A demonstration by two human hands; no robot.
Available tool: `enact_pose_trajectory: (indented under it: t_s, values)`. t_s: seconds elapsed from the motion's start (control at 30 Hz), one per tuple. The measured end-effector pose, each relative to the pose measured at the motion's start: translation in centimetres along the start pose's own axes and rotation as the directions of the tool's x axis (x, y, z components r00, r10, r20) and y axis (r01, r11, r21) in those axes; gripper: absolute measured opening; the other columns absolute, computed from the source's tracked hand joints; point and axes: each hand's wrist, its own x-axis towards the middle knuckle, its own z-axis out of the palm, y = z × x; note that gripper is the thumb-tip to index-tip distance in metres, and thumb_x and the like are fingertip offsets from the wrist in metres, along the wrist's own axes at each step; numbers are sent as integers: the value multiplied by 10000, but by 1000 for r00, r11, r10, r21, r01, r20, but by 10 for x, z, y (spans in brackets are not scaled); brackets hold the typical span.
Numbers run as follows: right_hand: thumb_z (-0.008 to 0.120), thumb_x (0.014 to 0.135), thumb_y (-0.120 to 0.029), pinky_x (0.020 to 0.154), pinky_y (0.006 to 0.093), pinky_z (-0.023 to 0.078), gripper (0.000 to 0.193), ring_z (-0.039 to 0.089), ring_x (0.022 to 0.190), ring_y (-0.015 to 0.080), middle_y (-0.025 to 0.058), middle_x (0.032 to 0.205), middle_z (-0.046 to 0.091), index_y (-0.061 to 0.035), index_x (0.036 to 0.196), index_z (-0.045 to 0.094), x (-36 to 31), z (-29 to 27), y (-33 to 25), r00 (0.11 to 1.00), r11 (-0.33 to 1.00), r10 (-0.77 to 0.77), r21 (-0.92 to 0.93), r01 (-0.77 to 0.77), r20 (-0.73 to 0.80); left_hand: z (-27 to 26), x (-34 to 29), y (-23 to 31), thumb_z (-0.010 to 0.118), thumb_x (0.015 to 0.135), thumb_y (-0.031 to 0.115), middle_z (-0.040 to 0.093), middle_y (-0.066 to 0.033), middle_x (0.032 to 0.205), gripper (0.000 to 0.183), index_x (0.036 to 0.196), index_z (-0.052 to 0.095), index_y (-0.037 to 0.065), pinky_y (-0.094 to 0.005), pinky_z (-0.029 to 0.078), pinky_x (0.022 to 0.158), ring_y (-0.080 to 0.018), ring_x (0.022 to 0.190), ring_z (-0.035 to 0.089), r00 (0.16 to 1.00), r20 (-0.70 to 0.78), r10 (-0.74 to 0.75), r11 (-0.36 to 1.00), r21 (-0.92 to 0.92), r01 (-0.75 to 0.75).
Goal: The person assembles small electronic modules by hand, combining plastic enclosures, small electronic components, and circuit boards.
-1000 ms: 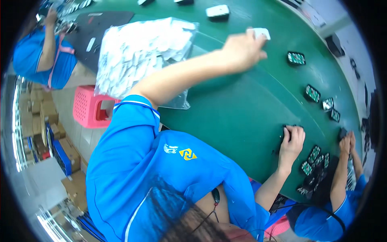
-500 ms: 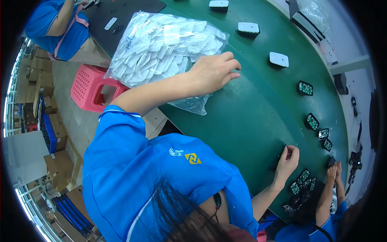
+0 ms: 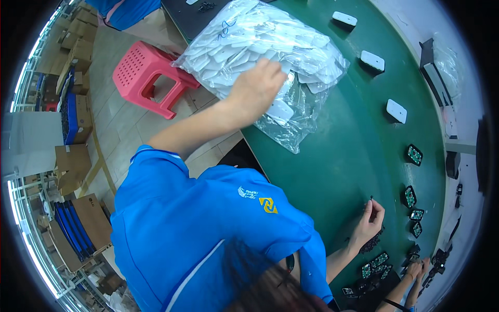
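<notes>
A clear plastic bag [image 3: 299, 136] full of flat white covers [image 3: 249, 31] lies across the far-left edge of the green table. My left hand [image 3: 254, 91] is over the near side of this bag with its fingers bent down onto it. The fingertips are hidden, so what they hold cannot be made out. Lower right, above the table, my right hand [image 3: 370, 221] pinches a tiny black part [image 3: 371, 198] between thumb and fingers. Beside that hand lies a heap of small black parts [image 3: 373, 242], partly covered by it.
White-topped black cases [image 3: 372, 61] stand in a row along the far right. Black cases with green circuit boards [image 3: 414, 155] continue it nearer, with more piled [image 3: 379, 262] lower right. Another person's hands [image 3: 417, 269] work there. A pink stool [image 3: 148, 75] stands left of the table.
My left hand has moved from the bag's right side onto the bag, its fingers now curled downward. The whole view has shifted. My right hand keeps its pinch on the tiny black part.
</notes>
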Motion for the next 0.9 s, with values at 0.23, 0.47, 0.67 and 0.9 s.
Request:
enact_pose_trajectory:
  t_s: [0.23,0.47,0.67,0.9]
  values:
    - [614,897,-48,704,228,473,88,577,764,100,46,849,617,19,954,615,3,16,-28,1000,980,16,197,-13,-13,21,2,-18,724,686,231,531,-106,986,391,976,573,17,-339,486,747,-261,951,534,977,213,-13,968,247,-41]
    - [637,874,-24,696,212,474,72,588,745,89,33,829,616,6,939,627,8,25,-53,998,909,53,412,-62,34,0,15,-4,657,771,69,600,-94,1031,223,993,673,73,-374,467,774,-282,940,553,990,-105,95,992,92,-85]
    - [626,899,-64,631,193,442,94,571,714,73,32,791,611,2,963,604,8,22,-61,994,785,42,612,-93,98,-10,23,67,587,852,8,590,-109,816,299,1141,615,82,-329,472,594,-239,662,588,998,42,-38,733,-678,57]
    - [588,919,-65,625,211,443,84,562,693,85,35,823,610,16,937,597,8,20,-67,987,821,-27,568,-67,157,33,40,154,602,815,-51,558,-102,816,364,1142,647,103,-295,487,586,-220,684,593,949,-38,313,404,-899,-169]
